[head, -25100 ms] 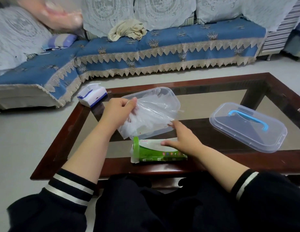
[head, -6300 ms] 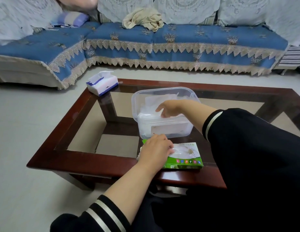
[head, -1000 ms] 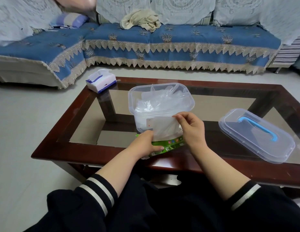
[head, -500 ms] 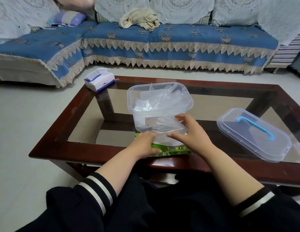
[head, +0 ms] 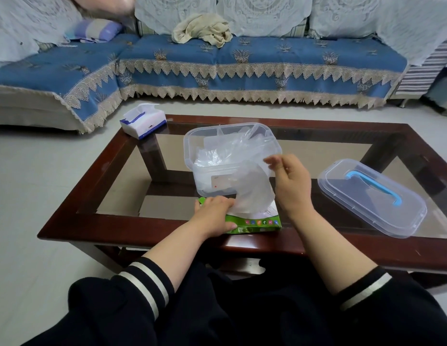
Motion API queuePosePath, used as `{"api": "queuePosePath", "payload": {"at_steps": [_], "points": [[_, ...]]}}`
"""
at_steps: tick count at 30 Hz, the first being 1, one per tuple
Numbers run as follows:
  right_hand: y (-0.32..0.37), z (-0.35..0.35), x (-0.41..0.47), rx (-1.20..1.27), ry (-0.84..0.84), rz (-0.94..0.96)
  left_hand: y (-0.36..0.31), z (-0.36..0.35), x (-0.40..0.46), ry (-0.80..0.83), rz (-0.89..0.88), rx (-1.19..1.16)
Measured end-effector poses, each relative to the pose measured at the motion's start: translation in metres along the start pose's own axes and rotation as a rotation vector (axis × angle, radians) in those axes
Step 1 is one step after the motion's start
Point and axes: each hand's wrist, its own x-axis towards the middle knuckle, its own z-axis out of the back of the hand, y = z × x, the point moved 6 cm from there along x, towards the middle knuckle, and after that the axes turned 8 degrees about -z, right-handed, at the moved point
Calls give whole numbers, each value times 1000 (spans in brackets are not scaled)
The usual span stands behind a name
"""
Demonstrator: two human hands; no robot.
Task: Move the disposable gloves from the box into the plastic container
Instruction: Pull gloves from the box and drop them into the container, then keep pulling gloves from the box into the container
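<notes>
Head view: green glove box lies flat at the near edge of the coffee table, about mid-length. Left hand lies on top of the box's left end, fingers bent over its opening, thumb along the near side; it presses the box down and touches the base of the glove coming out. Whether it actually pinches anything I cannot tell.

Right hand is raised above the box, thumb and forefinger closed on the top of a clear disposable glove. The glove hangs stretched from that pinch down to the box opening, its lower end still in the box, its body in front of the container's near wall.

Clear plastic container stands open, just behind the box, touching or nearly touching it. Inside is a loose pile of gloves, crumpled, some rising up to the rim at the far side. White label with a red dot on the near wall.

Container lid with blue handle lies on the right side of the table, well apart from the container. Tissue box, white and blue, sits at the far left corner. Behind the table is a sofa with a blue cover, a beige cloth on its seat.
</notes>
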Motion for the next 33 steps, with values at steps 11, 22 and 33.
{"api": "queuePosePath", "payload": {"at_steps": [11, 22, 33], "points": [[-34, -7, -13, -200, 239, -185, -1, -1, 1, -34, 5, 53], [-12, 2, -6, 348, 47, -171, -6, 2, -2, -24, 9, 57], [59, 39, 61, 283, 151, -18, -2, 37, -16, -371, 54, 46]]}}
